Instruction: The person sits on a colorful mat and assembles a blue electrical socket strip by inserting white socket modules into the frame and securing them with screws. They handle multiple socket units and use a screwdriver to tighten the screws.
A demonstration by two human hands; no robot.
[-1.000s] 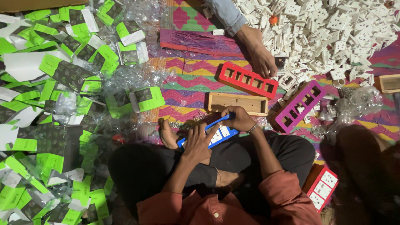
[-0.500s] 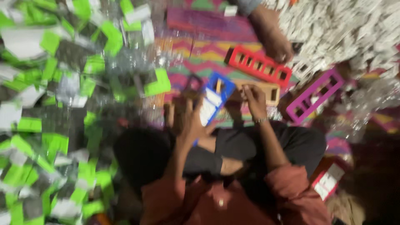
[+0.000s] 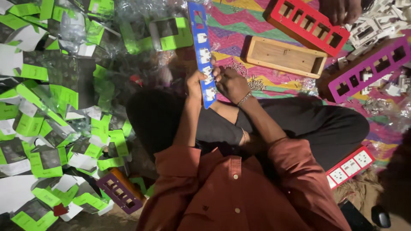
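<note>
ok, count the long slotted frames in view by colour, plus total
Blue frame, held by left hand and right hand: 1
Red frame: 1
Magenta frame: 1
Purple frame: 1
Red frame with white sockets: 1
Wooden tray: 1
Total: 6

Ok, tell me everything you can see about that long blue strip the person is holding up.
The blue strip is a long, narrow frame, plastic by its look, with a row of rectangular cut-outs. White socket modules fill the lower openings; the upper ones are open. It is held lengthwise away from the person above their lap, over the patterned mat. The left hand grips its lower left edge and the right hand presses on its lower right side. Nothing else touches it.
</note>
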